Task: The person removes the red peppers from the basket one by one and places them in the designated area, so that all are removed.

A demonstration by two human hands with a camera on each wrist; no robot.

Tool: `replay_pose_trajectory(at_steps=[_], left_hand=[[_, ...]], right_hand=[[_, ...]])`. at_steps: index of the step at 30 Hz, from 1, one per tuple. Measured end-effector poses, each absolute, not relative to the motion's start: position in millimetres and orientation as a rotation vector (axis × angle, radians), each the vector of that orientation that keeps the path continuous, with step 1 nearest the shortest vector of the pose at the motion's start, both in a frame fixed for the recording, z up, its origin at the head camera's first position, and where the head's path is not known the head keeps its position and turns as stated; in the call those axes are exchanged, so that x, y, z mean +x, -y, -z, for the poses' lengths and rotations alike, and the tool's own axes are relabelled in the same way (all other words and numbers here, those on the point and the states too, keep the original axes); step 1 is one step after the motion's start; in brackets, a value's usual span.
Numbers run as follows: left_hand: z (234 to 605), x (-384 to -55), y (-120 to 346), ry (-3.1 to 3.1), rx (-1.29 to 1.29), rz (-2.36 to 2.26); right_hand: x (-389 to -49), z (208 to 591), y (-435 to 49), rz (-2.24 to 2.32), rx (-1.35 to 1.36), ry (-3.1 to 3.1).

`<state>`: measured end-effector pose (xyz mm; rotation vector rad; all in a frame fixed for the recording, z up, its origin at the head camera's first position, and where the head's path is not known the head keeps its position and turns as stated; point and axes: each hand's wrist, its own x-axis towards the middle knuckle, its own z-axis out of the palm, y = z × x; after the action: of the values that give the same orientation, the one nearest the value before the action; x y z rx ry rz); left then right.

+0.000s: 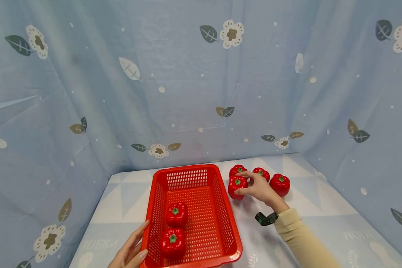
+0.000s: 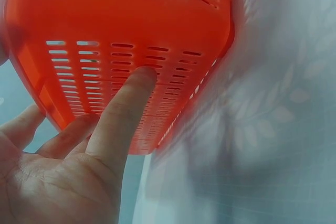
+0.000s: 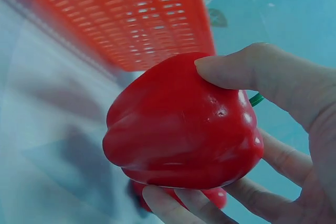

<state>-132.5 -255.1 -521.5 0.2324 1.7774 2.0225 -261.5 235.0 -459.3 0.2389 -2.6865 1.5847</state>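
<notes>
My right hand (image 1: 259,188) grips a red bell pepper (image 1: 237,188) with a green stem, just right of the basket. The right wrist view shows the thumb on one side of this bell pepper (image 3: 178,124) and the fingers below it, apparently raised off the table. My left hand (image 1: 130,247) touches the outside of a red plastic basket (image 1: 236,243) on its left, near the rim. In the left wrist view, a straight digit of the left hand (image 2: 63,177) presses the slotted basket wall (image 2: 121,9). Two red bell peppers (image 1: 176,214) (image 1: 173,243) stand inside the basket.
Three more red bell peppers (image 1: 238,170) (image 1: 261,173) (image 1: 279,185) stand on the table behind and beside the right hand. A pale patterned cloth (image 1: 308,201) covers the table. Blue floral curtains (image 1: 187,93) enclose the back and sides.
</notes>
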Motion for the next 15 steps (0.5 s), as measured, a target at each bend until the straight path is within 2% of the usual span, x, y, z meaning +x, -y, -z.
replay_pose_trajectory(at_steps=[15], left_hand=[[522,-132,255,-1.763,0.223,-2.032]], right_hand=[[-259,478,-227,-1.606,0.177,2.676]])
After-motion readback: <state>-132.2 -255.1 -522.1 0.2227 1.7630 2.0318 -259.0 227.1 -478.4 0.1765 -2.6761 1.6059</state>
